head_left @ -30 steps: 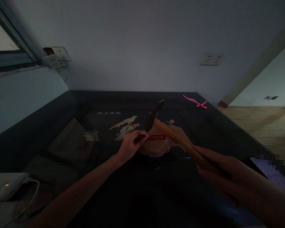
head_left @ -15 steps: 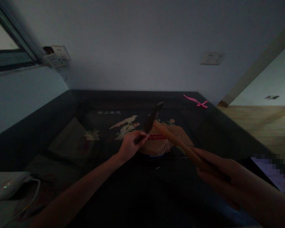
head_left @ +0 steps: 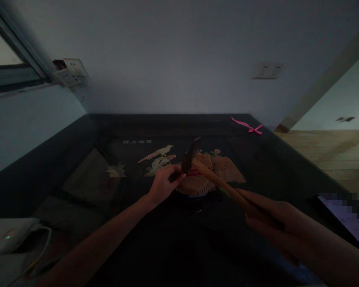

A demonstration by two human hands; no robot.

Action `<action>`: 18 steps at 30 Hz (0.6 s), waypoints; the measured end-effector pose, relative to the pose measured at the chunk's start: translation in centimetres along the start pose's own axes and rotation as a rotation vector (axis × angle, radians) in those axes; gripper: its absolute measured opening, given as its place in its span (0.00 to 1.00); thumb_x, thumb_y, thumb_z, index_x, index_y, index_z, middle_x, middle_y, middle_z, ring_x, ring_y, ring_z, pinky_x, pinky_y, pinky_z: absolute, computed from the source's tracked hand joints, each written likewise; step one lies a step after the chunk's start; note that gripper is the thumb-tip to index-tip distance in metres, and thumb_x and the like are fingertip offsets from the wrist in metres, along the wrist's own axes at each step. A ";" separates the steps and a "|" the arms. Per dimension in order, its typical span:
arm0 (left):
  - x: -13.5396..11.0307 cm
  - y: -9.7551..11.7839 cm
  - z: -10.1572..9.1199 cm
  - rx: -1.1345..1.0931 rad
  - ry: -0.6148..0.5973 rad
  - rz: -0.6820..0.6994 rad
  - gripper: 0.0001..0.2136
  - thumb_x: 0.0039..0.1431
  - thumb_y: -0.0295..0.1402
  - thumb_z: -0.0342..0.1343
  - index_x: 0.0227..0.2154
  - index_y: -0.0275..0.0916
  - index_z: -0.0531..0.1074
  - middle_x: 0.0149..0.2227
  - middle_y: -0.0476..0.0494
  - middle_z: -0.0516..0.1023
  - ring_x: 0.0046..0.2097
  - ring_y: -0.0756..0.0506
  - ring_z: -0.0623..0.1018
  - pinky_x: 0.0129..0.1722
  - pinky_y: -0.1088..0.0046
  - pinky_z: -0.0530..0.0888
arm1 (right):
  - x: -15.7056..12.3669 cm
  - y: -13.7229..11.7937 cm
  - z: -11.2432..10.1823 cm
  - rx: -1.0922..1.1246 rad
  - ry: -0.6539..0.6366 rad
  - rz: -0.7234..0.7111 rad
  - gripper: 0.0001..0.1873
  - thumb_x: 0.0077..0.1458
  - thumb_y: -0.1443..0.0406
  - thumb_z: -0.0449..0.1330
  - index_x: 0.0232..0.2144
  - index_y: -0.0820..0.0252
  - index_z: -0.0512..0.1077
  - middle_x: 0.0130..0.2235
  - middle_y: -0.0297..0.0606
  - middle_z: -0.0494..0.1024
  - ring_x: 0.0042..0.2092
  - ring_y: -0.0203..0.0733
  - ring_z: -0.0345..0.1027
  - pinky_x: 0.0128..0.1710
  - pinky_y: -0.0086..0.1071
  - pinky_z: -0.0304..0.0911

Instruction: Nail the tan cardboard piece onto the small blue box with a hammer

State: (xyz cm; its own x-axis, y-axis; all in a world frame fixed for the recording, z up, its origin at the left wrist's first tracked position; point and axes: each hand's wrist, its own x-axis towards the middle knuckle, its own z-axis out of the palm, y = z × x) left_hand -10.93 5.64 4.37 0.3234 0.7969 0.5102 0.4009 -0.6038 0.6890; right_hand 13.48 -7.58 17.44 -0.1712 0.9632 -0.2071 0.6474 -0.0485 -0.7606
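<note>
My right hand [head_left: 272, 223] is closed round the wooden handle of a hammer [head_left: 224, 185]. Its dark metal head [head_left: 189, 156] hangs just above my left hand's fingertips. My left hand [head_left: 164, 184] pinches one end of a small red object [head_left: 194, 173], too dim to name, over the dark table [head_left: 137, 239]. Both sit over a tan inlaid picture [head_left: 224, 167] in the tabletop.
A pink ribbon [head_left: 247, 126] lies at the table's far right corner. A white device with a cable [head_left: 8, 235] rests at the near left. Wall sockets [head_left: 269, 70] and a window frame [head_left: 14, 75] are behind. A blurred pinkish sheet [head_left: 350, 217] lies at the right edge.
The hammer head has come down a little towards my left fingers, covering more of the red object. My left hand has stayed in place.
</note>
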 end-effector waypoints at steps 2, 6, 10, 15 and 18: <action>0.0 0.0 0.0 -0.031 -0.005 -0.002 0.04 0.56 0.32 0.55 0.31 0.38 0.72 0.32 0.46 0.78 0.34 0.49 0.77 0.35 0.73 0.75 | -0.1 0.0 -0.1 0.013 -0.015 0.007 0.26 0.52 0.58 0.57 0.54 0.51 0.68 0.16 0.28 0.66 0.14 0.28 0.51 0.11 0.21 0.48; 0.2 0.3 0.0 -0.049 -0.016 -0.004 0.04 0.57 0.32 0.54 0.32 0.39 0.72 0.34 0.45 0.79 0.37 0.48 0.78 0.38 0.72 0.75 | -0.2 0.5 -0.2 0.030 0.058 0.027 0.27 0.52 0.57 0.57 0.56 0.51 0.66 0.15 0.28 0.64 0.14 0.28 0.50 0.09 0.22 0.46; 0.2 0.3 0.0 0.005 -0.008 -0.006 0.04 0.56 0.33 0.56 0.30 0.38 0.73 0.32 0.47 0.78 0.34 0.49 0.77 0.35 0.73 0.75 | 0.1 1.2 0.1 0.035 -0.028 0.024 0.27 0.53 0.59 0.57 0.56 0.51 0.65 0.21 0.31 0.71 0.15 0.29 0.55 0.10 0.22 0.50; 0.2 0.3 0.1 -0.042 -0.004 -0.019 0.06 0.57 0.34 0.55 0.32 0.38 0.73 0.33 0.45 0.79 0.36 0.48 0.78 0.36 0.72 0.76 | 0.1 1.0 -0.2 0.027 -0.011 0.001 0.27 0.54 0.59 0.55 0.57 0.52 0.64 0.16 0.27 0.66 0.14 0.28 0.51 0.10 0.21 0.50; 0.2 0.4 0.2 -0.067 0.003 -0.021 0.06 0.57 0.34 0.55 0.31 0.38 0.73 0.34 0.45 0.79 0.36 0.48 0.78 0.37 0.72 0.76 | -0.1 0.9 -0.3 0.021 0.023 -0.015 0.27 0.54 0.58 0.55 0.56 0.51 0.66 0.15 0.27 0.65 0.13 0.28 0.52 0.10 0.21 0.49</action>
State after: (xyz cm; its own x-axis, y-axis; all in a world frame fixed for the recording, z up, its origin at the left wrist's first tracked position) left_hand -10.59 5.56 4.65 0.3124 0.8098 0.4966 0.3496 -0.5841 0.7325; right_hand 14.28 -7.64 17.01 -0.1631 0.9698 -0.1814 0.6295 -0.0393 -0.7760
